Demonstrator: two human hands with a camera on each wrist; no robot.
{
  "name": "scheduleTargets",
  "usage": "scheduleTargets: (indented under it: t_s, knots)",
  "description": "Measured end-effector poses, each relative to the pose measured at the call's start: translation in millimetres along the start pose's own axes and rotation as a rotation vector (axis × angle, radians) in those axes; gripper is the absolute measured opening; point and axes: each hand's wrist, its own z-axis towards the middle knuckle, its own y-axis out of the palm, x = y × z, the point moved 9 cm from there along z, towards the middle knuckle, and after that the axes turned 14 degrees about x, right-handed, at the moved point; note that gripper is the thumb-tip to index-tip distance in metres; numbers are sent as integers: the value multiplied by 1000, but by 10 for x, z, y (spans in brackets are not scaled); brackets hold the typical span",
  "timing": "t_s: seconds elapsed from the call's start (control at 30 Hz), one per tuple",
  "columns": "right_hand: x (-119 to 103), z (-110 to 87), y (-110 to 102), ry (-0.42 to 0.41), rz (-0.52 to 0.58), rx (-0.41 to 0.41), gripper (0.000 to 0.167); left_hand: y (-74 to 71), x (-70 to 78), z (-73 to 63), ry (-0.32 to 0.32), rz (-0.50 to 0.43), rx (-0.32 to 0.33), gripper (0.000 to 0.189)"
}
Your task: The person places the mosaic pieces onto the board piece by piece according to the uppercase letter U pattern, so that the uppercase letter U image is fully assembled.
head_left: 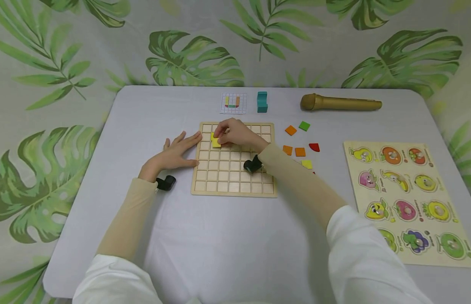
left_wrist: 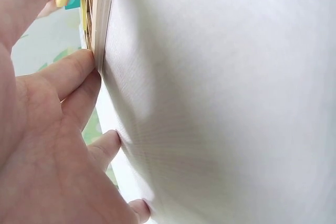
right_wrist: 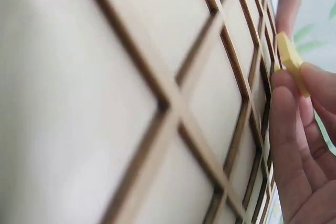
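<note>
A wooden grid board (head_left: 224, 175) lies flat in the middle of the table. My right hand (head_left: 238, 133) pinches a yellow square tile (head_left: 215, 144) between thumb and fingers over the board's upper left cells. In the right wrist view this tile (right_wrist: 290, 59) stands tilted above the grid. Some yellow shows just beyond it, perhaps a second tile set in the board. My left hand (head_left: 175, 153), fingers spread and fairly straight, touches the board's left edge. Seen in the left wrist view, fingertips of that hand (left_wrist: 42, 129) press against the board's side (left_wrist: 105, 19).
Loose orange tiles (head_left: 300, 152), a green tile (head_left: 304, 126), a yellow tile (head_left: 307, 164) and a red quarter-round piece (head_left: 314, 147) lie right of the board. Behind are a pattern card (head_left: 234, 110), a teal block (head_left: 262, 102) and a gold microphone (head_left: 342, 103). A fruit puzzle (head_left: 410, 185) lies far right.
</note>
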Motion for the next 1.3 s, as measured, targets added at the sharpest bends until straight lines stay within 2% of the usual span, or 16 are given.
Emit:
scheduleTargets:
  t_s: [0.13, 0.33, 0.5, 0.63, 0.8, 1.0, 1.3]
  knots:
    - [-54, -13, 67, -37, -118, 22, 10, 4, -2, 9, 7, -2, 5, 87]
    - [-180, -40, 91, -150, -324, 70, 10, -2, -2, 11, 11, 4, 7, 87]
    - [-235, -54, 134, -223, -411, 59, 9, -1, 2, 11, 14, 2, 2, 87]
    - [-197, -76, 92, -186, -335, 51, 7, 4, 10, 8, 15, 3, 5, 87]
    - [-105, -143, -124, -115, -174, 59, 7, 7, 14, 15, 13, -2, 17, 87]
    - [55, -327, -531, -89, -103, 62, 10, -2, 37, 9, 17, -3, 15, 87]
    - [505, -759, -1220, 39, -72, 68, 19, 8, 19, -9, 10, -3, 2, 88]
